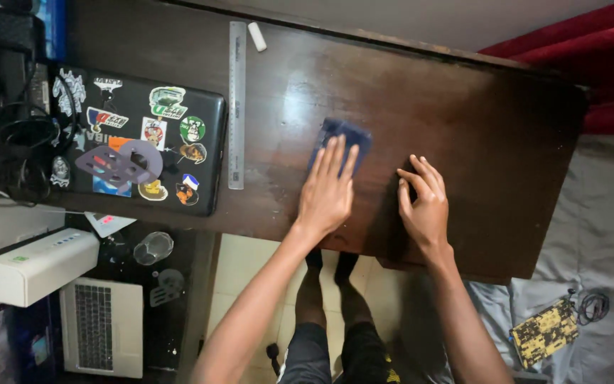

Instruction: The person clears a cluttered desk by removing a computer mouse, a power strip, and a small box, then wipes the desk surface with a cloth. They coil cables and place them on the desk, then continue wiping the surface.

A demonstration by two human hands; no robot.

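Both hands rest on the dark wooden desk (pixel 463 107): left hand (pixel 328 192), fingers together, presses a blue cloth (pixel 341 136); right hand (pixel 424 203) lies flat, fingers slightly apart. Far-right surface looks unwiped.

Stickered laptop (pixel 136 139), metal ruler (pixel 237 107), white eraser (pixel 257 36)

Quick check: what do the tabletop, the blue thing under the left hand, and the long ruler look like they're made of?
Tabletop: dark wood, probably varnished; it shows glare and a damp-looking sheen.
Blue thing under the left hand: likely soft cloth, lying flat with limp edges.
Ruler: pale grey, maybe metal or plastic; unclear.
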